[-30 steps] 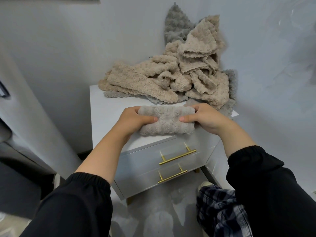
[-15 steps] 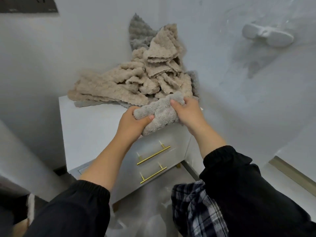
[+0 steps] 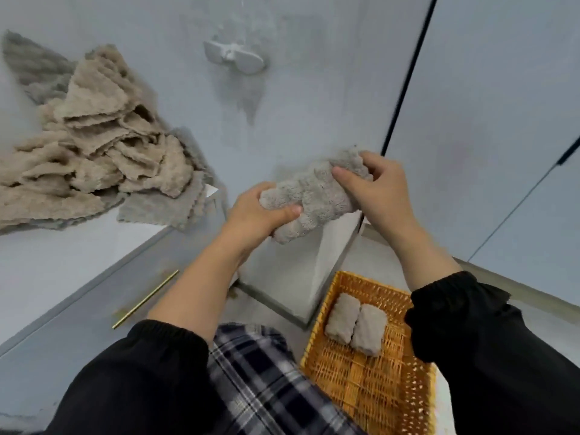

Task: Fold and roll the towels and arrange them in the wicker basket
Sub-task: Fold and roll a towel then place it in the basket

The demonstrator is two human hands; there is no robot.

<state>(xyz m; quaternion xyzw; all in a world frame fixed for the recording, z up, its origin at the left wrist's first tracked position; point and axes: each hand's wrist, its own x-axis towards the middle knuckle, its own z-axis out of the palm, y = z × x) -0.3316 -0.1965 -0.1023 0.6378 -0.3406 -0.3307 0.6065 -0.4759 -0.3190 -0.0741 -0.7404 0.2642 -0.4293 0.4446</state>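
Head view. Lifted clear of the desk (image 3: 62,252) within the last second and swung rightward: the grey roll (image 3: 314,196), now in mid-air past the desk's corner, above the basket (image 3: 376,390) and short of it. Gripped at its lower end by the left hand (image 3: 257,211), thumb across the front; gripped at its upper end by the right hand (image 3: 376,186), fingers curled round. Kept tight, not come undone. Likely meaning: rolling finished, carrying begun, only the lowering into the basket left for this one. Already lying in the basket, side by side and touching, toward its far end: two grey rolls (image 3: 354,323). Bare wicker nearer the camera for more.

Left behind on the white desk, against the wall: a loose pile (image 3: 94,146) of beige and grey towels, not yet folded. On the drawer front, a brass handle (image 3: 146,299). Up on the grey wall, a white hook (image 3: 233,56). Basket down on the floor by the desk's side, just right of plaid trousers (image 3: 251,372).
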